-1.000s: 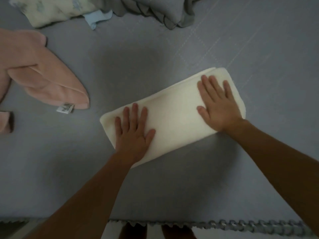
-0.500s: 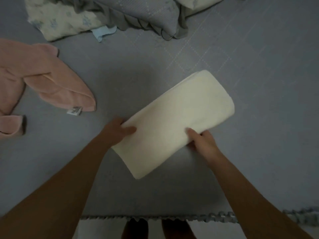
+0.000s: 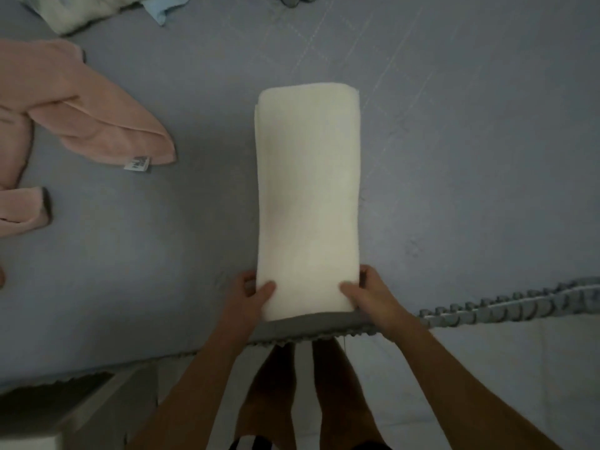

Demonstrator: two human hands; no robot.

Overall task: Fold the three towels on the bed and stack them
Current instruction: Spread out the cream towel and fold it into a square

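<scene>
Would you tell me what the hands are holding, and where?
Both hands, left hand and right hand, grip the cream towel at its near end's two corners.

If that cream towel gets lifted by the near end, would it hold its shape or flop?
The cream towel would probably flop: it is soft cloth, folded into a long strip, and the left hand and right hand grip only its near corners. The far end would likely sag or drag on the bed. It seems light and unlikely to slip.

folded towel (image 3: 308,196) on bed (image 3: 470,157), crumpled towel (image 3: 81,108) left
</scene>
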